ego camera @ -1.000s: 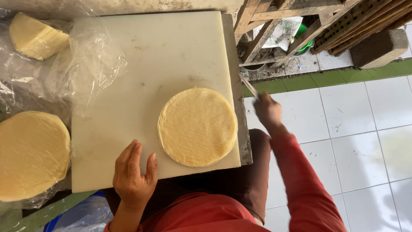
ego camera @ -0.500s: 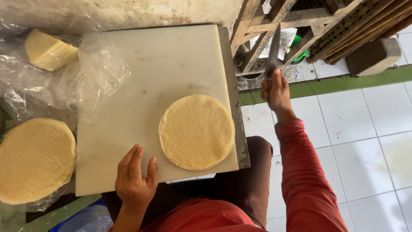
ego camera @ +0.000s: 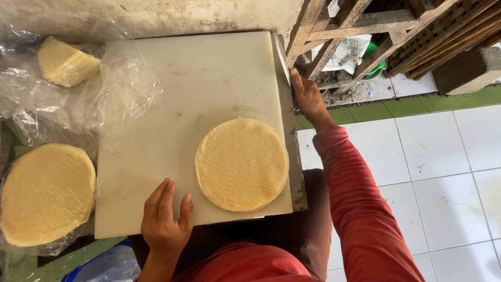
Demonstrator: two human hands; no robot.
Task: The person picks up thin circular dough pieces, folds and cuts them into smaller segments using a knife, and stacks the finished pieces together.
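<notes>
The thin round stack of wafers [ego camera: 241, 164] looks brittle and light (best lifted under its edge), while the left hand [ego camera: 165, 223] lies flat with fingers together on the white board [ego camera: 198, 83] and the right hand [ego camera: 309, 99] curls its fingers around the board's right edge.

The cutting board [ego camera: 198, 104] looked like matt white plastic, smooth but scuffed and faintly stained. The round stack of wafers [ego camera: 241, 164] on it was pale yellow, dry and matt, with fine ridges across its top. Thin clear plastic wrap [ego camera: 104, 99], glossy and crinkled, lay beside the board and around the other wafer stack [ego camera: 47, 193]. The floor tiles [ego camera: 443, 172] were white, smooth and slightly glossy. The frame [ego camera: 334, 31] was rough, weathered wood. The sleeve [ego camera: 360, 209] was soft, matt red cloth.
</notes>
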